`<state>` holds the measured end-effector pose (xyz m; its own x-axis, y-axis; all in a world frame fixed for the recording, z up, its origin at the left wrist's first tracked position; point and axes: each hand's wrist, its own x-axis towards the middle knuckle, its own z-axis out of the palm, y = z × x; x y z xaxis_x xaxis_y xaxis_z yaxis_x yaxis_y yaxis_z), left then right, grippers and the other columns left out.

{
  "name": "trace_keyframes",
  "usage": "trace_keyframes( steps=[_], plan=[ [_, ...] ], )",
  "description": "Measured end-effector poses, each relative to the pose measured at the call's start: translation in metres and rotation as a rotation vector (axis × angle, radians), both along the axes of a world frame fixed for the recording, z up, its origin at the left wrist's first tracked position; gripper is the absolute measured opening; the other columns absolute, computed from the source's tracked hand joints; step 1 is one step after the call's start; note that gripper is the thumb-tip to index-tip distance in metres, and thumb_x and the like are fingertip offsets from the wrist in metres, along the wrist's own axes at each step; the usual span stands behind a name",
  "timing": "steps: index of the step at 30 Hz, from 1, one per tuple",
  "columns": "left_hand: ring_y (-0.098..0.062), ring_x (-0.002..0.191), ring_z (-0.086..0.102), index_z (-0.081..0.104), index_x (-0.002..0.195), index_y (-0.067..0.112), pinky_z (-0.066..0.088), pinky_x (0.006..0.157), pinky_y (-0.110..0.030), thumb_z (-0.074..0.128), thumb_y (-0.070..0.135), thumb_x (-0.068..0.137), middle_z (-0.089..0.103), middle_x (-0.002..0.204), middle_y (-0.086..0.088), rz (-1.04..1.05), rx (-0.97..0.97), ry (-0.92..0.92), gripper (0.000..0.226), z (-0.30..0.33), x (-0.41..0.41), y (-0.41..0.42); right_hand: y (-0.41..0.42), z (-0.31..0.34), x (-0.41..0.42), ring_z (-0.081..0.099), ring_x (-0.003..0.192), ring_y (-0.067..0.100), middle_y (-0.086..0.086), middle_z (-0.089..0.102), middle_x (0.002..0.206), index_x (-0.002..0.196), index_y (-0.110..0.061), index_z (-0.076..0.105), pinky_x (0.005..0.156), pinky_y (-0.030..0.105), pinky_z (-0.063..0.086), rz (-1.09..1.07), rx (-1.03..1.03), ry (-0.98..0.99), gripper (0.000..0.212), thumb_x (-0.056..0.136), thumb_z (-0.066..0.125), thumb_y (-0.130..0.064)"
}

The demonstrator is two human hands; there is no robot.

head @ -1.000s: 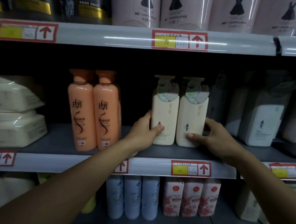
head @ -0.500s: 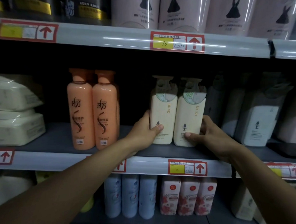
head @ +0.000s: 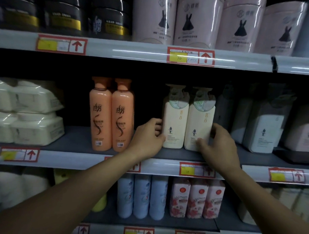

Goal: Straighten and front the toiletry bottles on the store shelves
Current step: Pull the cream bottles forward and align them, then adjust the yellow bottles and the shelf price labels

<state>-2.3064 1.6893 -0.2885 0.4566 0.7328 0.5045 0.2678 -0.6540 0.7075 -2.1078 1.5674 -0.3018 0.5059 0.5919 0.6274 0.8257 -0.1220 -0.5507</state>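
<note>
- I see the left hand (head: 147, 136) has slid off the label; its fingers now curl round the left cream bottle's (head: 174, 124) side.
- The right hand (head: 217, 143) grips the right cream bottle (head: 199, 127).
- Both stand upright, touching, labels forward, on the middle shelf (head: 75, 140): this pair looks nearly fronted.

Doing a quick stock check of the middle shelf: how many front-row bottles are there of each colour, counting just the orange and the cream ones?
Orange bottles: 2
Cream bottles: 2
Total: 4
The left hand holds one cream bottle, the right hand the other.
</note>
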Motion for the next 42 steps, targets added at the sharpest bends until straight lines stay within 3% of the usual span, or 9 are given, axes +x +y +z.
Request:
trace_keyframes(
  steps=[3,8,14,17,24,28,33,37,42],
  plan=[
    [-0.008,0.103,0.064,0.055,0.141,0.022,0.058,0.096,-0.035,0.068,0.014,0.094,0.064,0.121,0.006,0.02,0.103,0.002,0.05,-0.007,-0.028,-0.016,-0.012,-0.01,-0.018,0.053,0.125,0.027,0.01,0.057,0.132,0.141,-0.011,0.049,0.102,0.047,0.051,-0.097,0.093,-0.008,0.059,0.088,0.071,-0.025],
    [-0.005,0.089,0.06,0.063,0.121,0.026,0.052,0.08,-0.022,0.064,0.011,0.092,0.059,0.106,0.013,0.037,0.232,-0.005,0.032,-0.027,-0.084,-0.042,-0.034,-0.034,-0.066,0.047,0.123,0.03,0.014,0.052,0.126,0.134,-0.005,0.053,0.098,0.027,0.036,-0.089,0.256,-0.115,0.052,0.085,0.071,-0.009],
    [-0.009,0.086,0.061,0.065,0.106,0.028,0.048,0.074,-0.015,0.065,0.006,0.087,0.06,0.096,0.015,0.037,0.253,0.056,0.029,-0.074,-0.138,-0.051,-0.041,-0.076,-0.123,0.053,0.1,0.027,0.005,0.052,0.107,0.115,-0.007,0.061,0.088,0.038,0.045,0.105,0.32,-0.255,0.032,0.084,0.066,-0.007],
    [-0.009,0.082,0.062,0.067,0.099,0.027,0.046,0.072,-0.015,0.062,0.007,0.081,0.062,0.091,0.013,0.056,0.192,0.078,0.027,-0.102,-0.161,-0.043,-0.032,-0.098,-0.151,0.049,0.091,0.018,-0.003,0.049,0.098,0.104,-0.013,0.06,0.082,0.027,0.036,0.26,0.262,-0.282,0.02,0.084,0.057,-0.015],
    [-0.007,0.075,0.067,0.072,0.089,0.026,0.057,0.07,-0.035,0.06,0.018,0.085,0.07,0.081,0.01,0.18,-0.067,0.049,0.015,-0.154,-0.228,-0.014,0.012,-0.161,-0.224,0.057,0.081,0.016,-0.009,0.051,0.092,0.099,-0.023,0.062,0.074,0.03,0.045,0.488,0.039,-0.176,0.024,0.078,0.065,-0.012],
    [-0.001,0.079,0.068,0.07,0.084,0.029,0.057,0.071,-0.028,0.065,0.01,0.087,0.072,0.081,0.01,0.251,-0.172,0.105,0.02,-0.173,-0.278,0.011,0.049,-0.184,-0.276,0.055,0.082,0.012,-0.012,0.049,0.091,0.097,-0.025,0.061,0.073,0.026,0.044,0.612,-0.054,-0.095,0.022,0.077,0.064,-0.015],
    [0.009,0.082,0.064,0.075,0.087,0.025,0.042,0.064,-0.006,0.068,0.008,0.088,0.07,0.081,0.018,0.386,-0.233,0.154,0.019,-0.181,-0.352,0.051,0.1,-0.206,-0.346,0.058,0.081,0.016,-0.01,0.053,0.089,0.093,-0.028,0.057,0.069,0.037,0.049,0.725,-0.15,0.009,0.013,0.081,0.059,-0.027],
    [0.005,0.083,0.064,0.071,0.08,0.035,0.052,0.074,-0.018,0.066,0.008,0.089,0.07,0.084,0.021,0.526,-0.239,0.156,0.029,-0.184,-0.404,0.081,0.132,-0.218,-0.394,0.06,0.084,0.013,-0.014,0.054,0.095,0.098,-0.035,0.052,0.071,0.042,0.054,0.76,-0.247,0.098,0.018,0.083,0.061,-0.03],
    [-0.012,0.095,0.071,0.075,0.094,0.028,0.059,0.084,-0.032,0.068,0.017,0.088,0.076,0.1,0.012,0.652,-0.231,0.227,0.015,-0.201,-0.45,0.112,0.16,-0.228,-0.425,0.065,0.092,0.012,-0.011,0.061,0.1,0.104,-0.032,0.056,0.077,0.045,0.058,0.751,-0.287,0.154,0.024,0.087,0.071,-0.024]
  ],
)
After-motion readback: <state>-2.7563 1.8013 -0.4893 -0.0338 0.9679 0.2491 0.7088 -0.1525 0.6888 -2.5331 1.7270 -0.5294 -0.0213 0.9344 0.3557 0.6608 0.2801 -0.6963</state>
